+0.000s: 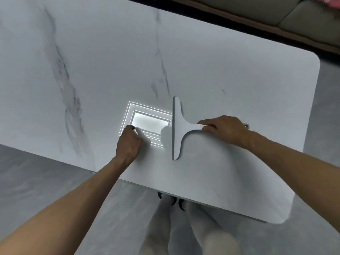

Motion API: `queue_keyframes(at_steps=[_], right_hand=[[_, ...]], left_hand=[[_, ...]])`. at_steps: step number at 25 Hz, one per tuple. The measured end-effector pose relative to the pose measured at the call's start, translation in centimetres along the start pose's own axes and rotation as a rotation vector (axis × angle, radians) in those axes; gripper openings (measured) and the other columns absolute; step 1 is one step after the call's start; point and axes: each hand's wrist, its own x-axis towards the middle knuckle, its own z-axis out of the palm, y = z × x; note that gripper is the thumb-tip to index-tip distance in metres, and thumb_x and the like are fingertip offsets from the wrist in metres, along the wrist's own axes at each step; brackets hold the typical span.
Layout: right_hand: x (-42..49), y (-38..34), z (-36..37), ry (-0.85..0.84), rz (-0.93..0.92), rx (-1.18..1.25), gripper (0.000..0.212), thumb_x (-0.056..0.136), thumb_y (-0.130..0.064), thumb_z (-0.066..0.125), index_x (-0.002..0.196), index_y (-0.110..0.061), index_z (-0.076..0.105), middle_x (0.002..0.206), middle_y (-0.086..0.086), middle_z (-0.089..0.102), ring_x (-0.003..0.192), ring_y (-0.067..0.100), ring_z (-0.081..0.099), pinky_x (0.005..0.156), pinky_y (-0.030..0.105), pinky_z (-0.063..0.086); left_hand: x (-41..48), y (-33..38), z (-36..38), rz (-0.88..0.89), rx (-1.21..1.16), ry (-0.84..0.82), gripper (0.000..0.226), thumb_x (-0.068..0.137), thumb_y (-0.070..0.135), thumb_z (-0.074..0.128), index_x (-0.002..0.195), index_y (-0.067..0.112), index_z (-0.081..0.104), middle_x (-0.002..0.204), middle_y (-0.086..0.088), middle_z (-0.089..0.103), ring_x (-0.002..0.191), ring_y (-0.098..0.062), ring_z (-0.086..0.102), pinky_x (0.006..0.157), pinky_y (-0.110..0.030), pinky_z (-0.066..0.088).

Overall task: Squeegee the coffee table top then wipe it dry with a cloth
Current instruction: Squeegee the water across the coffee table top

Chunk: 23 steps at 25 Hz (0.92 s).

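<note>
The right hand (223,129) grips the handle of the squeegee (178,128), which sits on the worktop (239,76) near its front edge. The left hand (128,142) is curled into a fist on the surface near the blade, with nothing visible in it. Squeegeeing looks underway. No cloth is in view, so drying is probably still to come. The squeegee is pale, matte and T-shaped. The worktop is glossy white stone with grey veins and rounded corners.

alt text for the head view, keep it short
A person's right hand grips the handle of a white squeegee set on a white marble coffee table. The left hand rests curled by a bright light reflection.
</note>
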Motion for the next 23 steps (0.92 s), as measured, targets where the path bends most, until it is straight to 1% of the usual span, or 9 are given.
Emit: queue_keyframes(at_steps=[3,6,7,11,14,15,17,21,23], right_hand=[[-2.5,6.6,-2.1,0.1,0.219,0.129,0.032,0.096,-0.053,0.037,0.125,-0.058,0.051,0.13,-0.019,0.061,0.117,0.016,0.056,0.082,0.031,0.04],[-5.7,11.2,-2.9,0.113,0.347,0.137,0.032,0.096,-0.057,0.036,0.125,-0.06,0.049,0.129,-0.02,0.061,0.117,0.018,0.056,0.08,0.033,0.04],[-6.7,12.3,-3.3,0.117,0.389,0.118,0.033,0.096,-0.058,0.035,0.125,-0.059,0.05,0.128,-0.019,0.062,0.116,0.019,0.057,0.079,0.032,0.039],[-7.2,14.5,-6.6,0.21,0.452,0.191,0.036,0.091,-0.064,0.037,0.122,-0.057,0.054,0.105,-0.017,0.069,0.098,0.017,0.062,0.071,0.03,0.039],[-1.1,13.8,-10.8,0.262,0.381,0.384,0.043,0.087,-0.061,0.04,0.124,-0.047,0.056,0.078,-0.016,0.065,0.074,0.011,0.061,0.062,0.028,0.043],[2.0,13.4,-12.1,0.293,0.359,0.43,0.042,0.088,-0.055,0.042,0.126,-0.043,0.056,0.08,-0.012,0.065,0.074,0.015,0.061,0.064,0.028,0.044],[8.3,12.3,-14.4,0.348,0.338,0.543,0.044,0.091,-0.038,0.043,0.135,-0.037,0.049,0.094,-0.004,0.062,0.079,0.021,0.057,0.073,0.031,0.044],[16.5,9.8,-16.2,0.362,0.337,0.605,0.054,0.093,-0.026,0.03,0.145,-0.043,0.032,0.104,0.003,0.055,0.085,0.028,0.053,0.08,0.036,0.047],[17.1,9.4,-15.3,0.319,0.323,0.529,0.053,0.094,-0.024,0.03,0.145,-0.04,0.033,0.114,0.008,0.059,0.1,0.034,0.057,0.09,0.038,0.046]], left_hand=[[1.2,2.7,1.8,0.057,-0.009,-0.016,0.033,0.096,0.027,0.041,0.123,0.012,0.052,0.115,-0.009,0.066,0.109,-0.029,0.061,0.078,-0.027,0.037],[2.0,5.5,4.0,0.17,0.018,-0.01,0.014,0.09,0.024,0.04,0.088,0.022,0.054,0.094,-0.01,0.064,0.089,-0.03,0.06,0.074,-0.025,0.035],[2.3,6.4,4.9,0.214,0.034,0.002,0.012,0.089,0.02,0.041,0.087,0.021,0.053,0.095,-0.013,0.063,0.089,-0.031,0.06,0.073,-0.026,0.035],[4.0,9.9,8.3,0.333,0.179,-0.002,0.027,0.085,0.019,0.046,0.111,0.013,0.05,0.112,-0.007,0.055,0.104,-0.028,0.056,0.08,-0.031,0.043],[5.5,11.9,10.1,0.398,0.518,-0.054,0.084,0.078,0.044,0.064,0.141,0.005,0.026,0.142,-0.023,0.034,0.13,-0.044,0.034,0.106,-0.045,0.037],[5.8,12.8,10.4,0.375,0.561,-0.058,0.106,0.072,0.055,0.07,0.147,0.003,0.015,0.148,-0.03,0.023,0.134,-0.05,0.026,0.11,-0.05,0.032],[6.2,14.3,11.1,0.384,0.626,-0.037,0.126,0.065,0.067,0.07,0.15,0.002,0.002,0.152,-0.036,0.009,0.137,-0.058,0.014,0.112,-0.056,0.023],[7.2,15.7,11.8,0.332,0.619,-0.032,0.133,0.06,0.067,0.074,0.151,0.003,-0.001,0.151,-0.039,0.005,0.136,-0.063,0.009,0.114,-0.058,0.016],[7.5,16.0,11.9,0.322,0.642,-0.058,0.132,0.062,0.065,0.075,0.151,0.002,0.0,0.149,-0.043,0.005,0.135,-0.065,0.01,0.113,-0.059,0.018]])
